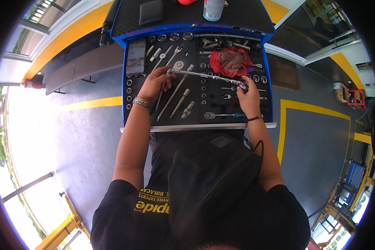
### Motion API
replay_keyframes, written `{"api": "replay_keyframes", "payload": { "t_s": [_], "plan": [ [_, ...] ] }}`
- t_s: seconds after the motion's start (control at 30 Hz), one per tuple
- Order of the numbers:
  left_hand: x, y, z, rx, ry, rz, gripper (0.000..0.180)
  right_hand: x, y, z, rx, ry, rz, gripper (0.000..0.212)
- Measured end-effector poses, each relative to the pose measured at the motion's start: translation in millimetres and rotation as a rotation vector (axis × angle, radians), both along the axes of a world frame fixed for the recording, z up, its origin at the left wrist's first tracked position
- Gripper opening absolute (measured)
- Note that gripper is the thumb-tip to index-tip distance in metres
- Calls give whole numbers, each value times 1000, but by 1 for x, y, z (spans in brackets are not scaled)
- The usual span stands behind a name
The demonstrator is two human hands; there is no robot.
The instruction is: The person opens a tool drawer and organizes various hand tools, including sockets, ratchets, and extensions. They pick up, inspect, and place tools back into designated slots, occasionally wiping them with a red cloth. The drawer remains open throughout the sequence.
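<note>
Above an open tool drawer (166,128), a long chrome extension bar (200,75) with jointed ends spans my two hands. My left hand (155,85) grips its left end between thumb and fingers. At the other end, my right hand (249,96) pinches the bar near a swivel joint. Beneath it, a row of shorter extension bars (180,103) lies in black foam cutouts. A ratchet (221,115) with a blue handle rests near the drawer's front edge. Just beyond my right hand sits a bundled red cloth (214,62) with a greyish-brown piece on top.
Several sockets (174,37) fill the foam along the back and sides. A phone-like dark slab (136,58) lies at the drawer's left. On the cabinet top stand a spray can (213,10) and a black wallet-like item (151,12). A long bench (85,62) is at the left.
</note>
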State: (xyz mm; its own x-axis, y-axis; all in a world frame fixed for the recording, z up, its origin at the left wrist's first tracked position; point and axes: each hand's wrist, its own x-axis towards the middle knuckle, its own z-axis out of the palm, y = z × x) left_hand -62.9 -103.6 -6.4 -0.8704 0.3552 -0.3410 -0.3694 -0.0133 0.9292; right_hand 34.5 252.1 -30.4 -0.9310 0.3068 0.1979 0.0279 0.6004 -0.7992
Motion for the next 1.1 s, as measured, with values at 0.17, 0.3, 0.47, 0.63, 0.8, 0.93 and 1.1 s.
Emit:
{"api": "replay_keyframes", "payload": {
  "t_s": [0.17, 0.3, 0.47, 0.63, 0.8, 0.93, 1.1],
  "plan": [
    [-1, 1, -1, 6, 13, -5, 49, -2, 3, -1, -315, 2, -10, 31],
    [-1, 3, -2, -23, 45, -25, 50, -1, 4, 2, -498, 72, 32, 26],
    [2, 6, -1, -63, 66, -40, 49, 1, 2, 10, -803, 34, 37, 22],
    [1, 6, 7, -157, 110, -91, 49, 1, 7, 5, -803, 94, 81, 21],
    [0, 4, 10, -196, 108, -122, 51, 1, 4, 7, -790, 120, 42, 22],
    [1, 5, 5, -206, 112, -123, 52, 0, 4, 10, -783, 126, 22, 23],
    [1, 6, 5, -222, 126, -145, 52, 0, 7, 8, -847, 134, 16, 23]
  ]
}}
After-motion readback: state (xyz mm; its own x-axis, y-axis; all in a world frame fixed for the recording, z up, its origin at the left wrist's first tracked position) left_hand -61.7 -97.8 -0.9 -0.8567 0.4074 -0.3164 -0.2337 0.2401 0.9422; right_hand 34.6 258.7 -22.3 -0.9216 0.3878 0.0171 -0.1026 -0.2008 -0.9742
